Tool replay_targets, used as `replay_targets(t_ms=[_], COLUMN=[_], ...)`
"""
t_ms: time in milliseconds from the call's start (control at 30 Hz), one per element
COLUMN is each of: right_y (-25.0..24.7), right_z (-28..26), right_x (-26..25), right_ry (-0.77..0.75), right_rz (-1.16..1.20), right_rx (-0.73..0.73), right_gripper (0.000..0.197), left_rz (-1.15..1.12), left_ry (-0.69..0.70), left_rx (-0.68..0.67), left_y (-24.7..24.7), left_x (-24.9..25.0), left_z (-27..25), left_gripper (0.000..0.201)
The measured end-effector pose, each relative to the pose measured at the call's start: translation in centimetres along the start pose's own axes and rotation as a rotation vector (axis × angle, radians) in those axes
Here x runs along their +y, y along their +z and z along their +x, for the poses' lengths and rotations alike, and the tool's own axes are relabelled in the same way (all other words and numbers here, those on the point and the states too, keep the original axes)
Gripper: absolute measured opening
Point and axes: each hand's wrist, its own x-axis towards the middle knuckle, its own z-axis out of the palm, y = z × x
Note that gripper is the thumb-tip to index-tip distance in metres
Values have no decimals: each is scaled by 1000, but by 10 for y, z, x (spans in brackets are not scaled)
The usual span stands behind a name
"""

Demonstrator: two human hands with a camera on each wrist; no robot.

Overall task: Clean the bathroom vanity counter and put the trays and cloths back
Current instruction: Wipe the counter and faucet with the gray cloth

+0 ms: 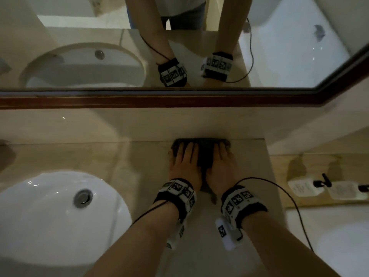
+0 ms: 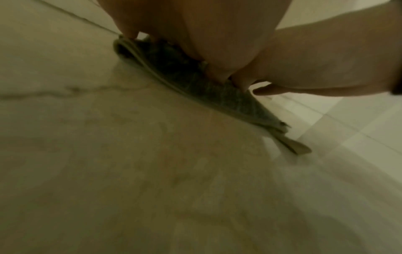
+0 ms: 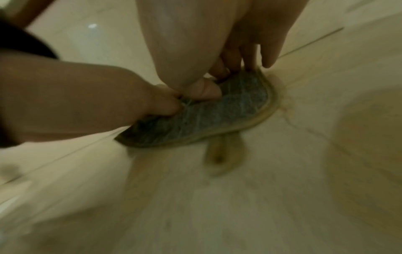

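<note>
A dark grey cloth (image 1: 201, 154) is pressed flat against the beige vanity counter (image 1: 139, 160), at its back edge where the wall tile begins. The left hand (image 1: 184, 164) and the right hand (image 1: 220, 166) are laid side by side on it, palms down, fingers stretched out rather than clenched; nothing is grasped. A pale trimmed edge of the cloth is seen from both wrist views. A white sink (image 1: 50, 212) is set to the left, and a mirror (image 1: 279, 56) is mounted above.

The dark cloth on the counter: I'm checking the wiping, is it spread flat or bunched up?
Flat. The dark cloth lies against the counter, pressed under the left hand and right hand.
</note>
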Motion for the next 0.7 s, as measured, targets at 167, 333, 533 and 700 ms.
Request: replay_targets(t_ms=[167, 333, 533, 700], right_y=[-1, 4, 22, 26], right_z=[-26, -65, -110, -142], right_x=[11, 26, 31, 32], right_ry=[-52, -116, -141, -129], right_rz=[-91, -126, -89, -115], right_rx=[-81, -161, -87, -116], right_gripper=[75, 77, 83, 79], left_rz=[28, 38, 58, 44], left_ry=[-43, -101, -101, -90], left_rx=[5, -14, 7, 23], left_y=[18, 44, 67, 76], left_x=[6, 19, 24, 26], left_z=[-19, -70, -106, -137], left_gripper=[63, 70, 73, 73])
